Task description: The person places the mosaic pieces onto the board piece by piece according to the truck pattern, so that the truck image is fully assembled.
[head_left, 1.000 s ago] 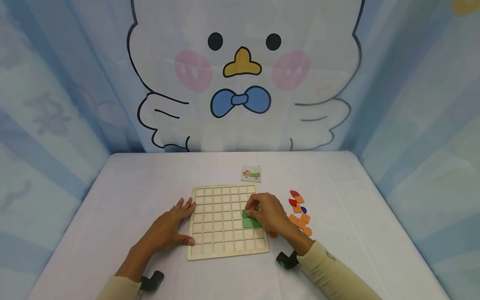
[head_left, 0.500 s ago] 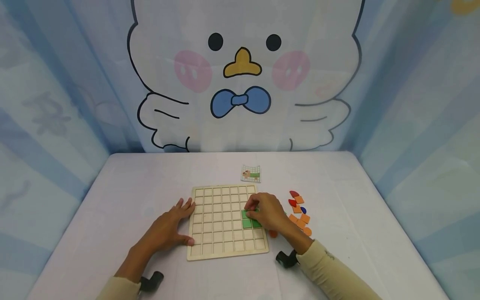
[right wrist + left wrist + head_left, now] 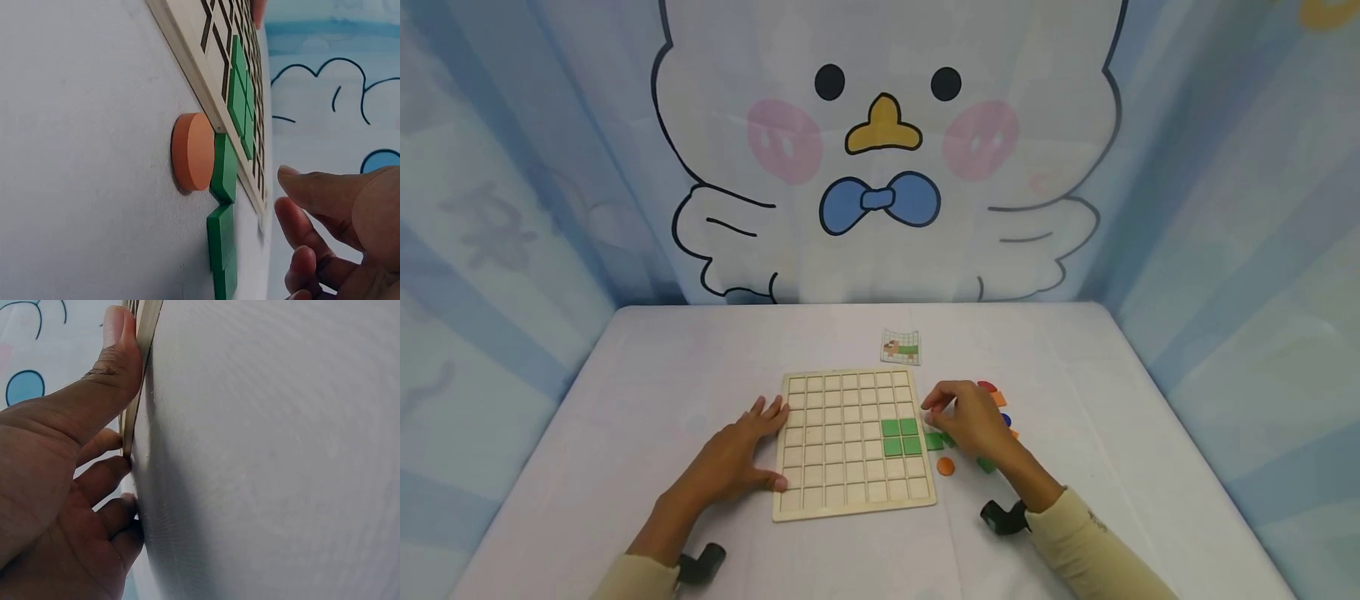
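Evidently only four green squares [image 3: 910,427] sit on the board [image 3: 835,454], toward three o'clock, loose green pieces [image 3: 934,442] and an orange disc [image 3: 945,467] lying unplaced just beyond, the right hand's [image 3: 972,418] fingers narrowly parted, holding nothing, the left hand's [image 3: 739,452] spread, touching the nine-o'clock edge.

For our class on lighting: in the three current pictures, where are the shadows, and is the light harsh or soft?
Head view: soft light, no strong glare on the wooden board; left wrist view: a broad, soft-edged shadow on the white tablecloth beside the left hand; right wrist view: a thin shadow hugging the orange disc.
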`<state>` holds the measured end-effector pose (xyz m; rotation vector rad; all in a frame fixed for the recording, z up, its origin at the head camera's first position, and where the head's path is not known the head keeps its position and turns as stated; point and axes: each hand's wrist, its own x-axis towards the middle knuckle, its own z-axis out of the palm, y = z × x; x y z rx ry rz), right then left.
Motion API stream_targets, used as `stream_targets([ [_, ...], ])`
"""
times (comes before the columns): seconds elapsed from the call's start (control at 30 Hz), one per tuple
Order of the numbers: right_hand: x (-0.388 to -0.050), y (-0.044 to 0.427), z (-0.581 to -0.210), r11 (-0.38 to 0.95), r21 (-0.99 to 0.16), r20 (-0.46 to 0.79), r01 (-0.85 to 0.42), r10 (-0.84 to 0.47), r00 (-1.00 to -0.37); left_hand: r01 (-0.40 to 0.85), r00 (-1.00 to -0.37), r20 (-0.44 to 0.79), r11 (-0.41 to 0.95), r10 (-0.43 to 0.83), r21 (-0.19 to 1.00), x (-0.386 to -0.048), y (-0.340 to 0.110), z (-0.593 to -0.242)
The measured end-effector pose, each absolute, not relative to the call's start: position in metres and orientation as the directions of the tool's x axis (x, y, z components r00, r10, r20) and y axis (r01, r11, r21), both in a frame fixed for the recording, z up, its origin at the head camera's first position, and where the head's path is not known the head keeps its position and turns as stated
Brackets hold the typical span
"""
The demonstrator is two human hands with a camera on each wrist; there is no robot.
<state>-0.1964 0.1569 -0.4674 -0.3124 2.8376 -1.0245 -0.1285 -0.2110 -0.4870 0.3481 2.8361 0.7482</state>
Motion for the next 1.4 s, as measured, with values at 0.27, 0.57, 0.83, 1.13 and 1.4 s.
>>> stream_targets([
  [0.27,-0.190,0.168,-0.469,0.771,-0.622,-0.087,-0.138,-0.243,-0.966,0.182,-0.954,-0.117,0.845,0.275,0.502,-0.128,-0.212,-0.488],
  [0.57,-0.185,0.172,-0.473,0.803,-0.572,-0.139,-0.167,-0.296,-0.945,0.177,-0.955,-0.122,0.846,0.272,0.504,-0.127,-0.211,-0.487],
  [0.83,-0.187,0.172,-0.474,0.791,-0.577,-0.101,-0.203,-0.316,-0.944,0.165,-0.956,-0.131,0.853,0.261,0.495,-0.127,-0.210,-0.486],
  [1.13,-0.189,0.170,-0.470,0.742,-0.634,-0.006,-0.219,-0.289,-0.957,0.170,-0.957,-0.123,0.851,0.263,0.497,-0.127,-0.210,-0.488],
  [1.4,-0.189,0.156,-0.465,0.702,-0.671,0.035,-0.236,-0.289,-0.957,0.178,-0.956,-0.116,0.847,0.270,0.502,-0.129,-0.210,-0.489],
])
